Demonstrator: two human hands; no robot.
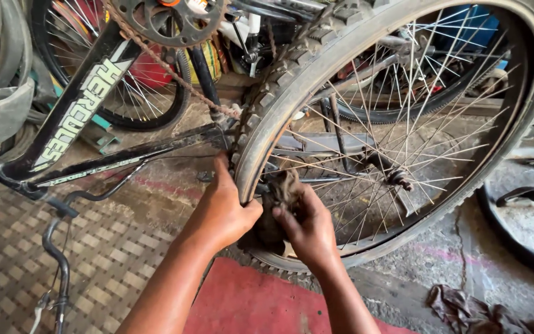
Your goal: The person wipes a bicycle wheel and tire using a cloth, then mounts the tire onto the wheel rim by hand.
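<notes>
An upside-down bicycle fills the view, its rear wheel (403,111) with a knobby tyre and a dull metal rim in front of me. My left hand (220,210) grips the tyre and rim at the wheel's near-left edge. My right hand (307,229) presses a dirty brown rag (282,188) against the inner side of the rim, just right of my left hand. Thin spokes run to the hub (397,178). The rusty chain (174,71) runs from the chainring (168,18) down toward the wheel.
The black frame (75,117) slants to the left, and a handlebar with a brake lever (57,260) lies on the patterned floor. A red mat (248,303) lies under my arms. A second rag (471,312) lies at the lower right. Loose tyres lie at both sides.
</notes>
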